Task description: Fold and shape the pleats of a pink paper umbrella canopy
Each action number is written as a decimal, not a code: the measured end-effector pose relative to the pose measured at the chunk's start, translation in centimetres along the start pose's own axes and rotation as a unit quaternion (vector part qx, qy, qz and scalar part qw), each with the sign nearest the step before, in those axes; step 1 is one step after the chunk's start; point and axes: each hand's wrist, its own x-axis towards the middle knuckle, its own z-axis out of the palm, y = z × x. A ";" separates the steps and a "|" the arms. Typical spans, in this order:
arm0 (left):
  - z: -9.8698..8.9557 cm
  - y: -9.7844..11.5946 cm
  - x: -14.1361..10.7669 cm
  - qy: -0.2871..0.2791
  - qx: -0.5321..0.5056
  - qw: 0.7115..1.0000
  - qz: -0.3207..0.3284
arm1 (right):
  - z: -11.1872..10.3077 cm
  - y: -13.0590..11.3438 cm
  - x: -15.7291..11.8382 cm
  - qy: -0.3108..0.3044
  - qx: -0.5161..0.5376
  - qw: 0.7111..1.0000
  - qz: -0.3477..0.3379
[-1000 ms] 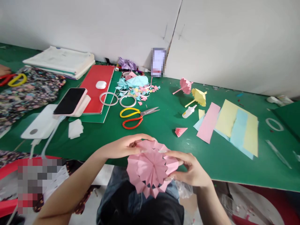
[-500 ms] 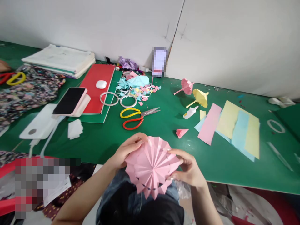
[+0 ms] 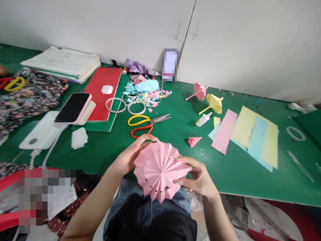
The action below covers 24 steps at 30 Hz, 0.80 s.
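Observation:
Both hands hold a pink pleated paper disc (image 3: pixel 160 174), its folds fanning out from the centre and its rim zigzagged, above my lap at the table's near edge. My left hand (image 3: pixel 134 152) supports its upper left rim, with some fingers hidden behind the paper. On the right rim, my right hand (image 3: pixel 197 175) pinches the pleats between thumb and fingers. Beyond the disc lie scissors (image 3: pixel 150 124) with one yellow and one red handle. A small folded pink paper wedge (image 3: pixel 194 141) rests to their right.
Paper scraps (image 3: pixel 147 92) and tape rolls (image 3: pixel 136 107) lie at the back middle. Small pink (image 3: pixel 200 91) and yellow (image 3: pixel 214 103) paper umbrellas, a white glue bottle (image 3: pixel 203 119) and coloured sheets (image 3: pixel 242 125) are to the right. A phone (image 3: pixel 73 107) lies left.
The pink disc has shifted slightly up and left and tilted a little. My right hand has moved inward along its right rim, and my left hand has risen slightly.

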 end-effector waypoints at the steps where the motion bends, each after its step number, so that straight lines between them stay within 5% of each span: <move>1: -0.3 0.2 -0.2 -0.005 0.036 0.999 -0.019 | 0.0 0.0 0.0 0.002 -0.004 1.000 0.003; 6: -0.2 0.9 -0.9 0.043 0.199 0.978 -0.041 | 0.0 0.2 0.1 -0.001 -0.010 1.000 0.015; 12: 0.8 -0.3 -0.5 0.134 0.135 0.982 -0.012 | 0.2 0.6 0.3 -0.005 0.009 1.000 0.025; 24: 0.7 0.6 -0.6 0.114 0.199 0.973 -0.026 | 1.0 0.4 1.1 0.047 0.071 0.993 0.085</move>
